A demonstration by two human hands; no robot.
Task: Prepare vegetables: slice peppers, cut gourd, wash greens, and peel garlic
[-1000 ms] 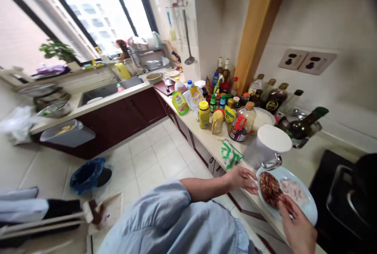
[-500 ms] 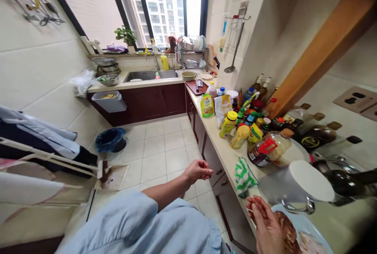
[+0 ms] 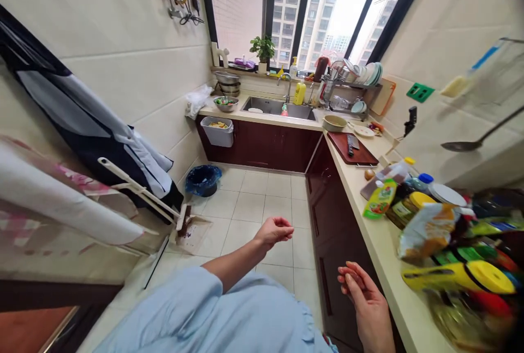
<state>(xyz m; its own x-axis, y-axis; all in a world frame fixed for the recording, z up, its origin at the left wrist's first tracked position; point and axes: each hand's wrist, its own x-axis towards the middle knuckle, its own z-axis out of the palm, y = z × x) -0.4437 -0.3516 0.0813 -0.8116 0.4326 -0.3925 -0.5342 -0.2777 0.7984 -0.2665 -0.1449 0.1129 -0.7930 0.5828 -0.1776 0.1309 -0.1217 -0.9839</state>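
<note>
While neither hand held anything that could be seen, both hung loosely curled above the tiled floor (image 3: 245, 205).

The left hand (image 3: 273, 233), at the end of a pale blue sleeve (image 3: 164, 309), stayed narrow, with its fingers bent in, over the floor and well apart from the counter. The right hand (image 3: 362, 293) curled narrowly, fingertips drawn toward the thumb, just beside the front edge of the cream countertop (image 3: 387, 238) and above a dark red cabinet door (image 3: 338, 222). Farther along that edge stood a green pouch (image 3: 380, 198) and a crowd of blurred bottles (image 3: 458, 276); toward the far corner lay a red cutting board (image 3: 352, 148) with a knife (image 3: 350, 144).
</note>
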